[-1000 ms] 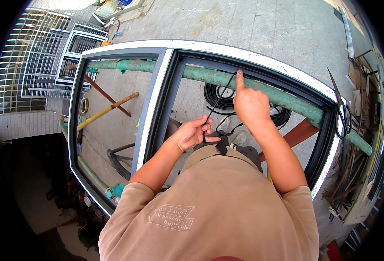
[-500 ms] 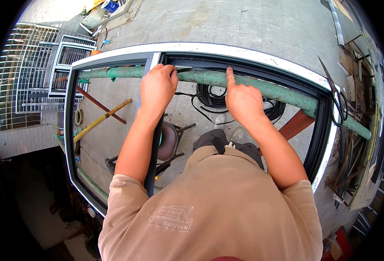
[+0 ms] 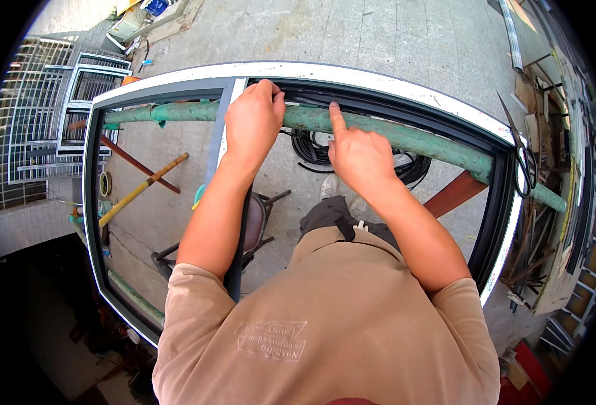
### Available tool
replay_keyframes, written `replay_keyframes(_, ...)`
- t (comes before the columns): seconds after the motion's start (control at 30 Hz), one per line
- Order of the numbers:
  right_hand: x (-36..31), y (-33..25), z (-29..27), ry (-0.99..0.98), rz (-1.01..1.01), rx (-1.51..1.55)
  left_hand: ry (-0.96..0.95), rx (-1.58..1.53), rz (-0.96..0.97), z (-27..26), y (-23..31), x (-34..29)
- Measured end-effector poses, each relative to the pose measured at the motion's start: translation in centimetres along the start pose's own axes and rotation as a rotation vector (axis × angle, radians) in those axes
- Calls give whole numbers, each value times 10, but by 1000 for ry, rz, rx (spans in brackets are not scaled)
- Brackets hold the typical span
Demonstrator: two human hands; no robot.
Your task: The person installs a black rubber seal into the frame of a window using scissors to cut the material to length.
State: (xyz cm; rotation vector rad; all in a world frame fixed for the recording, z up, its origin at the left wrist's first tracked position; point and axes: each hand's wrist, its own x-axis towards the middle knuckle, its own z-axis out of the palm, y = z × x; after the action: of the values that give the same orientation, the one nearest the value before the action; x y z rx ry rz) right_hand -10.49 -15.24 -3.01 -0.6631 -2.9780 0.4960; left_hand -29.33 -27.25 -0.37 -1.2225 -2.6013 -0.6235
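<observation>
A large window frame, white on its outer side and dark grey within, lies across green pipes in front of me. My left hand is closed at the frame's upper edge, just right of the grey divider bar. Its fingertips pinch a black rubber strip at the inner groove; the pinched part is mostly hidden. My right hand has its index finger stretched onto the inner edge farther right, the other fingers curled and holding nothing. Below, a coil of black strip lies on the ground.
Black scissors rest on the frame's right corner. A green pipe passes under the far side. Beneath the frame are a stool and a yellow pole. Metal grilles stand at left, scrap material at right.
My left hand has shifted slightly up and right along the frame's edge, and its fingertips point farther over it. My right index finger has slid left, closer to the left hand.
</observation>
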Motion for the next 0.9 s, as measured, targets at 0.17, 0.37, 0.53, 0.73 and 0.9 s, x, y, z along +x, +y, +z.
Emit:
replay_keyframes(0.17,1,-2,7,34,8,-83,-79,35,-26,1,2,0)
replay_keyframes(0.37,9,9,5,65,-59,-146,-82,17,-40,0,1,3)
replay_keyframes(0.53,14,-7,-2,40,-32,-73,-113,9,-44,-2,1,3)
replay_keyframes(0.73,16,-4,17,60,-52,-75,-61,-2,-9,-1,1,6)
replay_keyframes(0.9,26,-22,10,7,-70,-15,-73,30,7,3,-4,2)
